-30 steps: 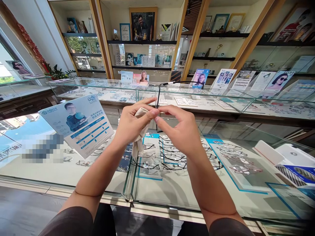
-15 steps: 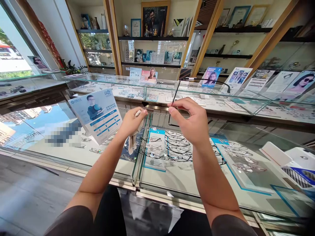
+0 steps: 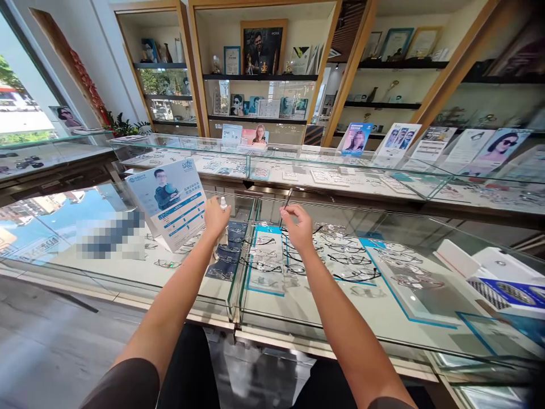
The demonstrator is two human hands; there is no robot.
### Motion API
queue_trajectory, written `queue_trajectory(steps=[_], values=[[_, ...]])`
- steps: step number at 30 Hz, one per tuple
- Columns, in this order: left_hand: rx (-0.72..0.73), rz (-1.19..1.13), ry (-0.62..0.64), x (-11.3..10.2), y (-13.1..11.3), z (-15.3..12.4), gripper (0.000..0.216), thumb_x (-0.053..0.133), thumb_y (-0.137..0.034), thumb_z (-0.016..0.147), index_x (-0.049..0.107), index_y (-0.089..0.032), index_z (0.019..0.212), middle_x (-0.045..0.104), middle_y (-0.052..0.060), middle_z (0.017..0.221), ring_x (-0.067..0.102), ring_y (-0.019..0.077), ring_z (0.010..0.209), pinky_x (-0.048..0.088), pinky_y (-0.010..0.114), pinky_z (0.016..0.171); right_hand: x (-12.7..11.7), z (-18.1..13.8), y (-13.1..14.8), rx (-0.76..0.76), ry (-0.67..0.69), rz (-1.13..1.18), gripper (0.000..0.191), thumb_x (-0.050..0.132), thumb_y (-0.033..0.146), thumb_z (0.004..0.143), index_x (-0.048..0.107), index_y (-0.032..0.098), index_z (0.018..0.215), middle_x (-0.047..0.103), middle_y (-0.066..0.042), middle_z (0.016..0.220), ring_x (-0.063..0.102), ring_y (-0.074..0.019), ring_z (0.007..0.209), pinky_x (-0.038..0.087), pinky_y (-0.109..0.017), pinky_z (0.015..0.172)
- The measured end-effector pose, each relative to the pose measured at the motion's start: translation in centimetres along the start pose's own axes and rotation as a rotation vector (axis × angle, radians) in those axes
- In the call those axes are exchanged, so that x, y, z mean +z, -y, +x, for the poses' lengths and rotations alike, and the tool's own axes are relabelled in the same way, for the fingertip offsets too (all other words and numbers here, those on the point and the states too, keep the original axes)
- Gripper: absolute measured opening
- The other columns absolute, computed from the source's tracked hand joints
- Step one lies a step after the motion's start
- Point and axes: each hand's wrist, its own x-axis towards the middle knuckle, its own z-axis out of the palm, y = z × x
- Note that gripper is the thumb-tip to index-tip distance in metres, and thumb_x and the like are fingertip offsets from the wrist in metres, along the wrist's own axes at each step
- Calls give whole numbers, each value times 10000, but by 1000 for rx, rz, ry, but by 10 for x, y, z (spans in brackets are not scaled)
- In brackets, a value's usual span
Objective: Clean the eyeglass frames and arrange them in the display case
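My left hand is closed around a small bottle with a white nozzle top. A pale cloth hangs from the same hand, below the fingers. My right hand pinches a pair of dark, thin-framed eyeglasses between thumb and fingers, over the glass counter. Only part of the glasses shows; the rest is hard to make out against the background. Below both hands, rows of eyeglasses lie under the glass of the display case.
A tilted sign card stands just left of my left hand. On the right lies an open white box. Behind runs a second glass case with several upright ad cards, and farther back stand wooden shelves.
Both hands have moved away from me and lower, the left also a little leftward and the right leftward. The glasses have turned and dropped; the bottle's white top now shows.
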Motion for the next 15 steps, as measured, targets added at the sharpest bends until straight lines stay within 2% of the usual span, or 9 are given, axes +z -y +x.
queue_trajectory(steps=[2, 4, 6, 9, 12, 15], values=[[-59, -61, -18, 11, 1, 9, 654, 666, -369, 992, 443, -105, 1547, 531, 264, 1620, 481, 381, 1548, 398, 459, 1255, 0, 0, -3, -11, -4, -15, 301, 666, 530, 965, 704, 246, 875, 777, -89, 1009, 704, -263, 1022, 558, -432, 987], [-120, -110, 1, 21, 5, 15, 661, 660, -364, 996, 410, -119, 1557, 521, 261, 1640, 501, 366, 1542, 413, 445, 1240, 1, 0, -3, -6, 10, -5, 291, 659, 519, 968, 705, 247, 875, 775, -89, 1005, 704, -262, 1014, 559, -429, 976], [-146, -139, 49, 29, 11, 18, 567, 640, -350, 1001, 457, -144, 1497, 620, 239, 1537, 606, 357, 1428, 476, 441, 1154, 2, -1, -2, 8, 38, 13, 282, 660, 510, 968, 717, 245, 890, 775, -91, 1008, 705, -262, 1012, 559, -430, 973], [-146, -158, 119, 34, 18, 16, 311, 582, -354, 1021, 570, -178, 1277, 742, 190, 1255, 712, 359, 1179, 537, 441, 988, 4, -3, 1, 27, 71, 29, 278, 666, 509, 970, 724, 248, 894, 778, -86, 1022, 704, -259, 1021, 557, -432, 979], [-116, -183, 146, 33, 14, 12, 217, 498, -395, 1061, 567, -204, 1138, 734, 167, 1143, 715, 348, 1082, 542, 437, 918, 5, -5, 4, 29, 88, 50, 280, 672, 509, 975, 719, 250, 881, 774, -79, 1014, 701, -256, 1021, 557, -431, 985], [-24, -272, 175, 31, -2, 2, 234, 435, -437, 1094, 523, -235, 1174, 717, 107, 1129, 716, 272, 1036, 552, 385, 894, 5, -5, 5, 47, 106, 91, 306, 683, 543, 967, 716, 249, 891, 769, -80, 1020, 709, -258, 1038, 563, -429, 996]])
